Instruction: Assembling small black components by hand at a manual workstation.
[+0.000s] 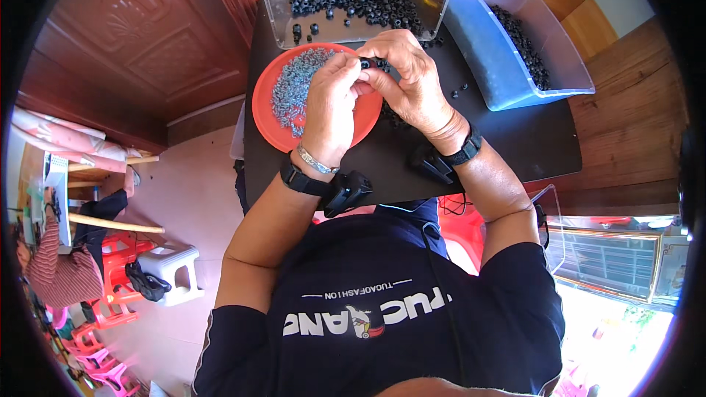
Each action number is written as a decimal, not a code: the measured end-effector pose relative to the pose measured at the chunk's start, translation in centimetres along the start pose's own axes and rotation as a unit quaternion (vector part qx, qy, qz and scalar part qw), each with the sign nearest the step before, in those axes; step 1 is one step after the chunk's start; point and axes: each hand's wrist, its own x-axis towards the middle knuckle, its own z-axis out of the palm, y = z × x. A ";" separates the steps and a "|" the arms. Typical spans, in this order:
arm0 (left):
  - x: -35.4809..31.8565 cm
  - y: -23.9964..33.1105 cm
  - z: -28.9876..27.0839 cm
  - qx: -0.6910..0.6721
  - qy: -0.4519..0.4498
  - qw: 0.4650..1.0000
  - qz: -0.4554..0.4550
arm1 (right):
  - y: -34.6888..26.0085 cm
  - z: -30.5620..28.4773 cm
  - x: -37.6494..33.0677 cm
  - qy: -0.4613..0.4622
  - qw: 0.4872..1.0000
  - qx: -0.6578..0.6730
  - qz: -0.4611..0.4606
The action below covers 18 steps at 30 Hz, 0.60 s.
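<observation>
My left hand and my right hand meet over the right part of an orange-red round plate. Between their fingertips is a small black round part with a light centre. Both hands are closed in a pinch around it; the fingers hide most of it. Many small silvery-blue metal pieces, which look like screws, lie heaped on the plate. More black parts sit on the dark table below my right hand, partly covered by it.
A clear bin with many black parts stands at the table's far side. At the right is a bluish translucent bin with more. A few loose parts lie on the dark table. Another person is at far left, near stools.
</observation>
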 end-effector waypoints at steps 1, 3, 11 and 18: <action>0.1 0.0 -0.1 0.014 0.001 1.000 0.003 | 0.2 0.0 0.0 -0.002 1.000 0.007 0.007; 0.2 -0.1 0.0 0.029 -0.006 0.999 0.015 | 0.3 -0.3 0.2 -0.003 0.998 0.050 0.033; 0.2 0.1 0.4 0.054 -0.020 0.998 0.028 | 0.7 -0.5 0.0 -0.039 0.942 0.269 0.197; 0.2 0.3 0.1 0.039 0.000 0.999 -0.002 | 0.8 -0.5 0.1 -0.013 0.998 0.057 0.024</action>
